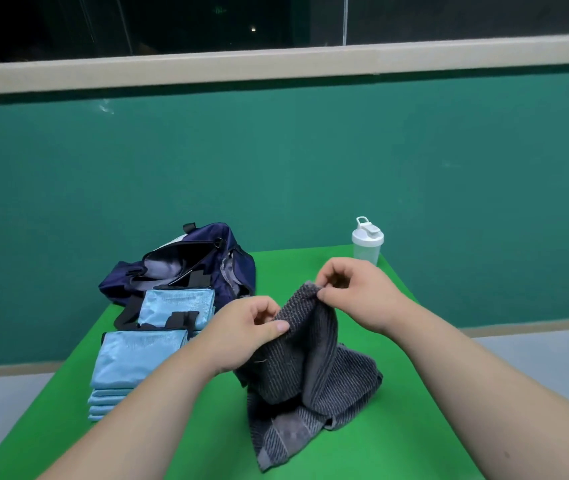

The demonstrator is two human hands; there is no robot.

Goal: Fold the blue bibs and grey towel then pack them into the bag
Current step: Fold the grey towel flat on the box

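Pinching the towel (311, 368) at its top, we hold it up over the middle of the desk (380, 445) so that its weight pulls the cloth down and shows us where the edges run. The left hand (248, 323) has thumb and curled fingers closed on a fold of the cloth. The right hand (356, 289) nips the highest point between thumb and forefinger, with the other fingers tucked in. The 2 grips sit close together, and we judge that we are hunting for a corner or hem, not yet spreading the cloth. The lower half of the towel lies bunched on the desk toward the near edge, so no fold is made in it yet.

The bibs (137, 358) lie folded along the left edge, 1 stack near us and more just beyond it, touching the bag (234, 268). We take it they are parked there to go in together. The bag sits at the far left corner with its mouth gaping toward us, ready for loading. A bottle (367, 240) stands at the far right corner, well apart from the work.
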